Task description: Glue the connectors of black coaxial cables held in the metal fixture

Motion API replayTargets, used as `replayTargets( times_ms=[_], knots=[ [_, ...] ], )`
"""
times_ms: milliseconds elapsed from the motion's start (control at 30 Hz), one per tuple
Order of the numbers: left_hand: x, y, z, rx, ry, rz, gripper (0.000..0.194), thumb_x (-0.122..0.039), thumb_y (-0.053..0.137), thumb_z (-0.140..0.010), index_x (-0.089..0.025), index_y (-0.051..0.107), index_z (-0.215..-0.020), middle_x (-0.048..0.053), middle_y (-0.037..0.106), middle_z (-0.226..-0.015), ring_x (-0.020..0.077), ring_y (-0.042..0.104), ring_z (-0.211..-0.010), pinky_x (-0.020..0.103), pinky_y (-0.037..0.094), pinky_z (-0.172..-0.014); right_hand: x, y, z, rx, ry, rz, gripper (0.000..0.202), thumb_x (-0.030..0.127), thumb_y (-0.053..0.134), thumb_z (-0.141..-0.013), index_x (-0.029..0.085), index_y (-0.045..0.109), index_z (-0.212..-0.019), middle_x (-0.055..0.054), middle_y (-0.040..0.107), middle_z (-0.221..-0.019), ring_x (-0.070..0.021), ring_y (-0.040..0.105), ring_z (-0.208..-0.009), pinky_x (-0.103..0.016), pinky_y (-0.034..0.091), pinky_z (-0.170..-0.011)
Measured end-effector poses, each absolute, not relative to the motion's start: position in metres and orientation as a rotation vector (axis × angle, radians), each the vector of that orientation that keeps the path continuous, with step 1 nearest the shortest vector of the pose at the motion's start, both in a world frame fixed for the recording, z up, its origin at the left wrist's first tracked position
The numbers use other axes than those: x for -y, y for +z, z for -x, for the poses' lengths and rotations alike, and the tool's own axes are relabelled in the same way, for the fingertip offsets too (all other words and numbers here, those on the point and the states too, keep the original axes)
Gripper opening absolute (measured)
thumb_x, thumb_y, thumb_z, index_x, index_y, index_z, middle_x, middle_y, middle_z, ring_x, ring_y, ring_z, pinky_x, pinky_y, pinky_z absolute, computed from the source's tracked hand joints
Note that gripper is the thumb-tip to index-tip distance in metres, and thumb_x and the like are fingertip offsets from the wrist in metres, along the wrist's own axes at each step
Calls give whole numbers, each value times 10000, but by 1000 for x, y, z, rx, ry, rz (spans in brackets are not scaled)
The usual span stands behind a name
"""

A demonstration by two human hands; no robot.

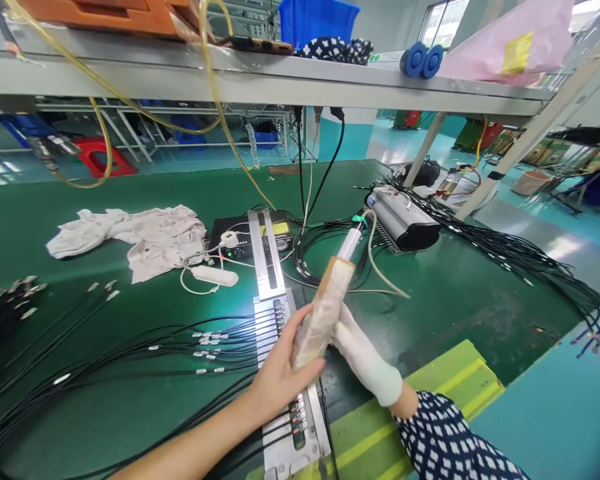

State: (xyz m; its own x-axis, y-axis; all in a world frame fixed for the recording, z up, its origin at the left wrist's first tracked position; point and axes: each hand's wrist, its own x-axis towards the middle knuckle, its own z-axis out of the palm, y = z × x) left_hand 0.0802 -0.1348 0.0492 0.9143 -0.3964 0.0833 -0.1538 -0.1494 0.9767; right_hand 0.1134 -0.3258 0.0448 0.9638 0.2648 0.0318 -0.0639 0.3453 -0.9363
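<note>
My left hand (285, 367), bare, is wrapped around a dispensing syringe (320, 310) covered in whitish wrapping. The syringe tilts up and away, showing a clear barrel, a dark cap and a green piece at its far end. Against its right side is my right hand (363, 353) in a white glove, its fingers mostly hidden behind the wrapping. Beneath the hands lies a long metal fixture (270, 333) with a row of black cables (180, 343) running into it from the left. White tags mark several cables.
A black controller box (237, 250) and crumpled white cloth (165, 233) lie beyond the fixture. Right of them stand a silver-black device (405, 217) and a cable bundle (510, 247). A shelf (260, 77) crosses above, with yellow hose hanging. A yellow-green mat (450, 380) lies at front right.
</note>
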Motion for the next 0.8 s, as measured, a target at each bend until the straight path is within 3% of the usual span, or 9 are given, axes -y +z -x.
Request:
replayTargets(
  times_ms=[67, 167, 267, 367, 467, 567, 700, 800],
  knots=[
    [142, 56, -96, 525, -208, -1846, 833, -497, 616, -936, -251, 179, -1601, 134, 239, -1651, 328, 236, -1535, 538, 208, -1270, 326, 44, -127, 174, 123, 1446, 596, 570, 646, -910, 240, 490, -1381, -111, 570, -1414, -284, 556, -1292, -452, 463, -1100],
    [122, 69, -115, 586, -71, -2136, 739, -535, 539, -969, -233, 262, -1584, 152, 193, -1657, 344, 205, -1538, 572, 241, -1245, 344, 52, -185, 110, 58, 1697, 694, 626, 597, -858, 181, 489, -1379, -149, 622, -1322, -324, 615, -1196, -479, 531, -1011],
    [78, 69, -127, 512, 153, -2431, 574, -487, 506, -992, -204, 428, -1486, 161, 397, -1549, 329, 394, -1428, 557, 364, -1169, 366, 61, -262, 66, -6, 1878, 868, 569, 681, -780, 184, 383, -1498, -156, 485, -1483, -338, 513, -1328, -485, 427, -1126],
    [40, 50, -132, 318, 288, -2681, 463, -379, 462, -1012, -143, 495, -1409, 174, 556, -1399, 324, 502, -1315, 529, 444, -1070, 374, 64, -315, 68, -32, 2088, 830, 456, 766, -703, 148, 504, -1428, -189, 467, -1488, -387, 445, -1379, -520, 326, -1187],
    [24, 22, -134, 156, 326, -2788, 397, -297, 464, -998, -113, 559, -1336, 191, 595, -1333, 336, 539, -1253, 525, 453, -1027, 367, 73, -332, 170, -72, 2258, 622, 452, 696, -775, 136, 614, -1305, -194, 552, -1388, -391, 485, -1341, -537, 355, -1165],
    [25, 5, -137, 157, 306, -2771, 326, -276, 447, -1004, -152, 623, -1250, 153, 615, -1300, 313, 542, -1223, 505, 432, -1034, 339, 88, -331, 318, -219, 2419, 557, 474, 585, -880, 141, 604, -1327, -189, 502, -1440, -393, 392, -1407, -573, 262, -1203],
    [27, 4, -139, 159, 282, -2736, 330, -286, 407, -1020, -150, 626, -1226, 149, 601, -1296, 314, 515, -1203, 510, 407, -1026, 260, 100, -352, 690, -169, 2560, 444, 419, 502, -966, 216, 607, -1347, -86, 594, -1377, -274, 530, -1307, -405, 384, -1169],
    [26, 8, -138, 160, 270, -2728, 322, -298, 415, -1019, -158, 624, -1219, 143, 600, -1284, 305, 510, -1186, 500, 403, -1019, 197, 100, -386, 727, -165, 2633, 466, 331, 485, -970, 130, 560, -1384, -156, 537, -1441, -316, 500, -1336, -457, 371, -1172]
  ],
)
